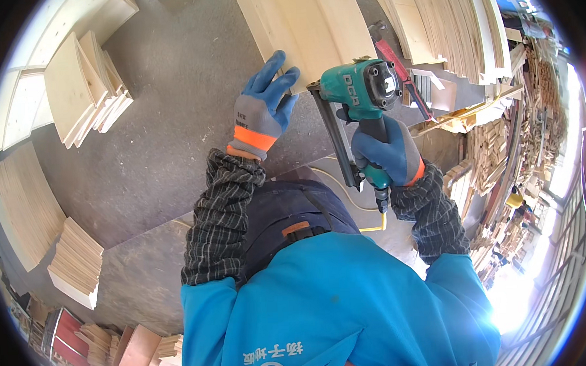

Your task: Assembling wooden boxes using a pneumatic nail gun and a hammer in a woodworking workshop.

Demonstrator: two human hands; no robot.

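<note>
My right hand point(388, 151), in a blue and grey glove with an orange cuff, is closed round the handle of a teal and black air stapler point(351, 92). A yellow air hose point(373, 229) runs from the base of its handle. The tool's head is over the near end of a pale wooden panel point(306, 25), and whether it touches the wood I cannot tell. At the panel's near left corner is my left hand point(263, 106), gloved the same way, its fingers apart and the fingertips at the wood's edge.
A red-handled hammer point(395, 61) lies right of the panel on the dark worktop point(177, 77). Thin boards are stacked at the far right point(453, 25), and more board stacks stand at the left point(83, 87) and lower left point(77, 258). Timber piles point(494, 141) fill the right side.
</note>
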